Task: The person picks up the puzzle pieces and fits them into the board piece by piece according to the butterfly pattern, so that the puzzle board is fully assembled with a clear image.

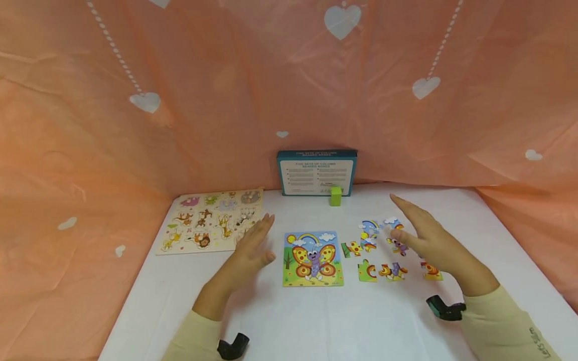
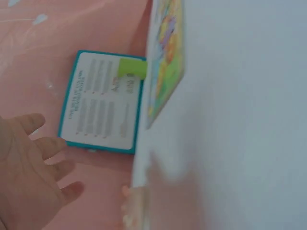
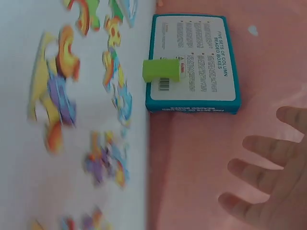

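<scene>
The butterfly board [image 1: 313, 258] looks smooth and printed; the backdrop [image 1: 253, 85] (creased in places) resembles thin, faintly glossy plastic.

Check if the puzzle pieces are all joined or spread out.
Spread out: white tabletop shows between several puzzle pieces, though some may touch.

Teal box [image 1: 301, 178] stood upright at back of white counter [image 1: 316, 321], pale panel printed with text. Green block [image 1: 335, 196] placed just in front, near box's lower right corner. Animal board [image 1: 186, 248] laid flat at back left. Orange sheeting [image 1: 253, 60], printed with white hearts [image 1: 342, 23] and dotted strings, hung behind and along both sides.
</scene>
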`<move>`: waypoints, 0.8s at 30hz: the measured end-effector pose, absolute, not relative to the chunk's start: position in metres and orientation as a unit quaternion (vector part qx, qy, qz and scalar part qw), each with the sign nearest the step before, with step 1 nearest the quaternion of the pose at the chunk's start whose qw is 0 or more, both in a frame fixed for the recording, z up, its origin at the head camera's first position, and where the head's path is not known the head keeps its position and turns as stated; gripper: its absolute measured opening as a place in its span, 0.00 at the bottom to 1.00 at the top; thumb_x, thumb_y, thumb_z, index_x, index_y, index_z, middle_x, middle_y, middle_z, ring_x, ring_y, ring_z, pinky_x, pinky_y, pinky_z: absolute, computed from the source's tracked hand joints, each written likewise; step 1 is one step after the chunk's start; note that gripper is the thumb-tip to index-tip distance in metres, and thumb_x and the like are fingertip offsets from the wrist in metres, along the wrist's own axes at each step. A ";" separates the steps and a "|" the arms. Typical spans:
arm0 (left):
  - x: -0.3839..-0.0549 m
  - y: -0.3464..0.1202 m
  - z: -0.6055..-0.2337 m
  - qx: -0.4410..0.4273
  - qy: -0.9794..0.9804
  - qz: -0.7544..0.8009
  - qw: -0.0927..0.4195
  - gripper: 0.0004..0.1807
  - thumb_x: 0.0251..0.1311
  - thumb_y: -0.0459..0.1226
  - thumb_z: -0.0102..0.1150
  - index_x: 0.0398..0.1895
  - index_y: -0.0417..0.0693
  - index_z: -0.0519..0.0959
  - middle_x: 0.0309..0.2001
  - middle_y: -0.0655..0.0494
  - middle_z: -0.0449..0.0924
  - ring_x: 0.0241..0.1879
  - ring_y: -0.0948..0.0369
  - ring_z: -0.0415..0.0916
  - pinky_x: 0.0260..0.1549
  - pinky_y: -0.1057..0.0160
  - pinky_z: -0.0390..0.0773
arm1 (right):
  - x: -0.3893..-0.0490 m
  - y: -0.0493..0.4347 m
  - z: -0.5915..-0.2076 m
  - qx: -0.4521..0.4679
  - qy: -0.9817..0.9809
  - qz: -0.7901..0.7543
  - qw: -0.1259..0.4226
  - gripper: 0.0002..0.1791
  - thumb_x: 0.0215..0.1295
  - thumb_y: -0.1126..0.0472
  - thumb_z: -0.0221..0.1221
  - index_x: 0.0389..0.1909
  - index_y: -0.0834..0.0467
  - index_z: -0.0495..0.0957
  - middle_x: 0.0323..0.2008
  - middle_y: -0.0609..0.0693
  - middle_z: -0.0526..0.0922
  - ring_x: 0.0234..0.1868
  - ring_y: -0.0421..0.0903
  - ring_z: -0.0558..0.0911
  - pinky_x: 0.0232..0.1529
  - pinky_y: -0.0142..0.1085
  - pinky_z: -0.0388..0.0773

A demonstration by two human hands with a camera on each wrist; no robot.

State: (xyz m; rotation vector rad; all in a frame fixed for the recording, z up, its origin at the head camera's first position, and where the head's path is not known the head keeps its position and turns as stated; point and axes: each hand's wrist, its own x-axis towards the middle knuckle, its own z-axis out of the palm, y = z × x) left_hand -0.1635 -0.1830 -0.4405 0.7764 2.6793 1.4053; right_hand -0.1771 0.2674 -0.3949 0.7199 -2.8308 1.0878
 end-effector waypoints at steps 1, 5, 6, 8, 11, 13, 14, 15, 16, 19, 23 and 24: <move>-0.163 -0.181 -0.445 0.249 0.846 0.471 0.021 0.57 0.71 0.73 0.46 0.90 0.44 0.51 0.88 0.40 0.43 0.85 0.36 0.38 0.75 0.25 0.36 | -0.178 0.266 -0.400 0.230 -0.898 0.374 0.010 0.44 0.82 0.52 0.60 0.89 0.55 0.51 0.84 0.66 0.55 0.81 0.75 0.54 0.70 0.81 0.49; -0.160 -0.174 -0.464 0.222 0.817 0.526 0.082 0.48 0.80 0.60 0.51 0.91 0.47 0.47 0.88 0.43 0.40 0.85 0.41 0.40 0.80 0.36 0.39 | -0.181 0.258 -0.422 0.225 -0.868 0.443 0.015 0.38 0.85 0.57 0.56 0.89 0.56 0.53 0.81 0.68 0.62 0.76 0.73 0.64 0.69 0.73 0.64; -0.159 -0.172 -0.467 0.215 0.816 0.528 0.094 0.46 0.81 0.57 0.51 0.91 0.49 0.47 0.88 0.44 0.40 0.85 0.43 0.40 0.80 0.38 0.39 | -0.182 0.257 -0.428 0.221 -0.863 0.454 0.014 0.37 0.86 0.57 0.54 0.88 0.57 0.53 0.79 0.68 0.64 0.74 0.72 0.67 0.67 0.68 0.70; -0.158 -0.167 -0.475 0.204 0.818 0.527 0.110 0.43 0.83 0.51 0.51 0.91 0.50 0.46 0.88 0.46 0.40 0.85 0.45 0.39 0.80 0.40 0.39 | -0.183 0.254 -0.440 0.212 -0.851 0.480 0.008 0.34 0.88 0.57 0.52 0.88 0.58 0.54 0.77 0.68 0.67 0.72 0.69 0.70 0.59 0.58 0.78; -0.159 -0.162 -0.485 0.196 0.831 0.508 0.115 0.42 0.83 0.44 0.53 0.91 0.49 0.47 0.88 0.48 0.42 0.86 0.47 0.38 0.81 0.41 0.40 | -0.186 0.253 -0.457 0.184 -0.836 0.517 -0.015 0.33 0.90 0.55 0.48 0.87 0.60 0.55 0.76 0.67 0.70 0.72 0.66 0.71 0.58 0.45 0.78; -0.159 -0.160 -0.491 0.193 0.849 0.480 0.106 0.43 0.81 0.44 0.58 0.91 0.48 0.49 0.88 0.48 0.45 0.86 0.45 0.41 0.80 0.38 0.42 | -0.188 0.252 -0.467 0.169 -0.827 0.536 -0.026 0.32 0.90 0.55 0.48 0.86 0.62 0.56 0.74 0.67 0.72 0.72 0.64 0.71 0.59 0.39 0.75; -0.159 -0.159 -0.494 0.191 0.859 0.464 0.102 0.45 0.80 0.47 0.60 0.90 0.49 0.50 0.88 0.49 0.46 0.85 0.46 0.42 0.80 0.37 0.43 | -0.190 0.252 -0.472 0.160 -0.825 0.541 -0.029 0.32 0.90 0.56 0.48 0.85 0.63 0.57 0.72 0.67 0.73 0.71 0.63 0.72 0.60 0.35 0.74; -0.159 -0.159 -0.496 0.191 0.870 0.445 0.096 0.47 0.78 0.50 0.63 0.90 0.49 0.51 0.88 0.51 0.47 0.85 0.46 0.43 0.80 0.37 0.44 | -0.191 0.253 -0.477 0.151 -0.825 0.543 -0.033 0.31 0.89 0.56 0.50 0.85 0.64 0.58 0.71 0.66 0.74 0.70 0.61 0.73 0.60 0.31 0.72; -0.160 -0.159 -0.498 0.191 0.880 0.424 0.093 0.50 0.75 0.54 0.66 0.90 0.50 0.52 0.88 0.52 0.48 0.85 0.47 0.44 0.80 0.37 0.44 | -0.193 0.253 -0.481 0.143 -0.825 0.545 -0.037 0.31 0.89 0.56 0.51 0.84 0.65 0.60 0.70 0.65 0.76 0.69 0.59 0.74 0.60 0.29 0.72; -0.160 -0.159 -0.500 0.207 0.902 0.371 0.081 0.57 0.66 0.62 0.70 0.90 0.51 0.55 0.88 0.56 0.49 0.85 0.51 0.45 0.80 0.39 0.45 | -0.195 0.254 -0.491 0.127 -0.845 0.518 -0.038 0.32 0.85 0.54 0.58 0.80 0.65 0.66 0.68 0.63 0.79 0.65 0.55 0.76 0.59 0.29 0.73; -0.160 -0.161 -0.500 0.236 0.912 0.328 0.073 0.57 0.65 0.61 0.72 0.88 0.45 0.58 0.87 0.54 0.50 0.85 0.53 0.45 0.80 0.41 0.46 | -0.196 0.253 -0.498 0.123 -0.885 0.448 -0.034 0.34 0.78 0.47 0.67 0.75 0.62 0.75 0.70 0.59 0.77 0.63 0.56 0.77 0.62 0.48 0.75; -0.160 -0.162 -0.500 0.241 0.913 0.321 0.072 0.56 0.65 0.60 0.72 0.87 0.43 0.59 0.87 0.53 0.49 0.85 0.52 0.45 0.80 0.41 0.46 | -0.197 0.252 -0.500 0.129 -0.893 0.431 -0.029 0.34 0.77 0.46 0.69 0.74 0.62 0.76 0.70 0.60 0.77 0.65 0.58 0.76 0.63 0.53 0.75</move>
